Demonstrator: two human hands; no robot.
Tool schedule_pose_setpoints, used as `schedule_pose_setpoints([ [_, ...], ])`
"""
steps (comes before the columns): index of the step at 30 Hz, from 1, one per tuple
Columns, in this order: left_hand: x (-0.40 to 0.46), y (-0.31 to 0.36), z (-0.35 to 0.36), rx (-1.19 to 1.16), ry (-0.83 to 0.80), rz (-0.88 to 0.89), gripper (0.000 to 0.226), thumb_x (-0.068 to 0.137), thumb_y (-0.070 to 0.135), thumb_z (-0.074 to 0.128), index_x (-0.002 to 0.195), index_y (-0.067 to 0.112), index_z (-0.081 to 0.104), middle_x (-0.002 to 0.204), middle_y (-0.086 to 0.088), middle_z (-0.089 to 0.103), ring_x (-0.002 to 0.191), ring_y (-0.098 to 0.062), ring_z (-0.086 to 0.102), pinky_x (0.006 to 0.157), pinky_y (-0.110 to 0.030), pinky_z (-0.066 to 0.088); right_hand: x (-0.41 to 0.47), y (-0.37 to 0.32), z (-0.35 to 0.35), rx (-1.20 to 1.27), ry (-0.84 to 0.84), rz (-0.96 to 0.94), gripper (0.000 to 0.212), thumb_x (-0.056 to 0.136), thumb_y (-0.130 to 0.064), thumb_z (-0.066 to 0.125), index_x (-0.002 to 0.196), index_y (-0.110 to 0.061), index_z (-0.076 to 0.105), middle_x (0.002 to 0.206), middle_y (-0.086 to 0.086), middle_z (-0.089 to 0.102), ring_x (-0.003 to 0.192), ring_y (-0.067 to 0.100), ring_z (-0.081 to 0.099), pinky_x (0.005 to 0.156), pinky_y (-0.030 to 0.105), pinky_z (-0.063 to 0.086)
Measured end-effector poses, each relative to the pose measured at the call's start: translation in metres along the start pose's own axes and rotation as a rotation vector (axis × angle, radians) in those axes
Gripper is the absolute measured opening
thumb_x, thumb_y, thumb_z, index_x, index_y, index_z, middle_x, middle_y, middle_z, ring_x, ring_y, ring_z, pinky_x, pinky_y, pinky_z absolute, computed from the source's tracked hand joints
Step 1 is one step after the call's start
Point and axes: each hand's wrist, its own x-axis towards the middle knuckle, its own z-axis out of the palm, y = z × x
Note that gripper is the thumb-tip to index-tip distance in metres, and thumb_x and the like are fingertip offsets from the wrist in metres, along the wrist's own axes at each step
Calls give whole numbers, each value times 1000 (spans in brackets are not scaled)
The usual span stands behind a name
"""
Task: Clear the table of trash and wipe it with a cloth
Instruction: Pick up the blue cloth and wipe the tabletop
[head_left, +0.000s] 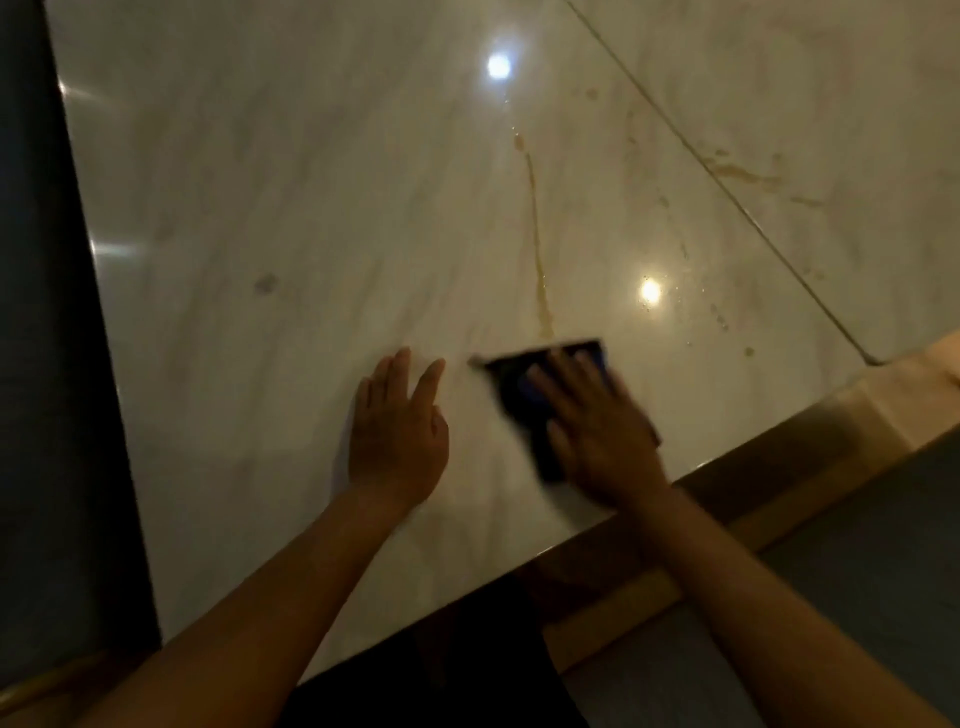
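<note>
Cloth (524, 387), dark blue and folded flat, pinned to the pale marble table (291, 218) near its front edge, under the right hand (597, 421). Right hand pressed palm-down on top, fingers straight and spread, blurred. Far edge and one near corner of the cloth visible beyond the palm. Left hand (397, 431) just beside it, apart from the cloth, flat on the bare marble with fingers extended and thumb angled out toward the right hand; nothing held. Both forearms bare, reaching in from the bottom of the view.

Directly beyond the cloth, a thin brownish streak (537, 244) running away across the marble, its near end almost touching the cloth's far edge. Further right, scattered brown spots and droplets, and a larger smear (743, 174) close to a dark seam (727, 182) crossing the surface diagonally. A faint grey smudge (266, 283) well to the left of the streak. Two bright lamp reflections (649, 291) on the polished top. Wooden trim (810, 431) along the table's front edge at right; dark floor on the left.
</note>
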Motion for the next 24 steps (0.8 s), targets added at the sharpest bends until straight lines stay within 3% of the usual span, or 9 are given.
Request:
schedule_pose_setpoints([
  [2,1,4,3,16,8,-27,61,87,28,35,147,21,47,153,-20,39,140,-40,37,115,-54,31,40,52,-10,-8,27,201,60,94,-39,29,153,-24,31,160,11,26,147,35,23,116,53,23],
  [5,1,9,5,3,46,-70,61,85,26,39,145,21,48,153,-18,41,141,-38,37,115,-54,31,77,76,-15,49,30,481,64,94,-41,21,156,-23,20,164,10,13,150,32,11,121,51,10],
  [7,1,10,5,-13,63,-81,61,84,23,44,144,21,50,152,-18,42,140,-38,38,115,-53,31,74,46,-8,31,79,446,65,94,-40,23,155,-20,24,162,13,17,149,34,15,120,53,14],
  [9,0,8,4,-33,59,-81,62,83,21,46,145,20,49,152,-16,42,141,-37,38,116,-53,31,48,-2,-1,56,89,250,64,92,-38,32,153,-19,31,161,14,22,148,35,19,118,55,20],
  [12,-1,-2,3,-79,74,-53,60,89,23,38,148,17,44,154,-15,40,143,-36,35,117,-51,30,-1,-55,4,89,-14,-51,62,96,-37,38,156,-25,23,164,6,13,152,29,7,120,53,13],
  [15,5,-15,3,-49,73,-81,61,92,30,35,151,15,41,157,-18,34,144,-39,30,118,-51,27,32,-30,1,56,-16,-270,59,97,-38,39,154,-27,27,163,4,19,151,28,13,120,49,15],
  [18,14,-22,3,17,66,-101,62,92,36,37,151,18,41,158,-20,32,143,-41,31,116,-53,26,114,17,-1,-8,58,-144,58,94,-38,36,150,-24,38,156,10,35,144,36,30,115,49,24],
  [22,24,-25,4,58,50,-87,63,93,40,37,154,24,35,161,-19,27,145,-40,27,118,-54,22,167,28,-4,35,31,298,64,95,-43,22,156,-25,21,163,9,15,150,32,13,120,52,12],
  [24,29,-27,2,32,34,-107,63,93,39,33,155,26,33,162,-17,25,147,-38,25,119,-53,20,151,-1,0,7,66,219,64,94,-42,28,154,-21,27,162,11,20,149,34,17,118,55,16],
])
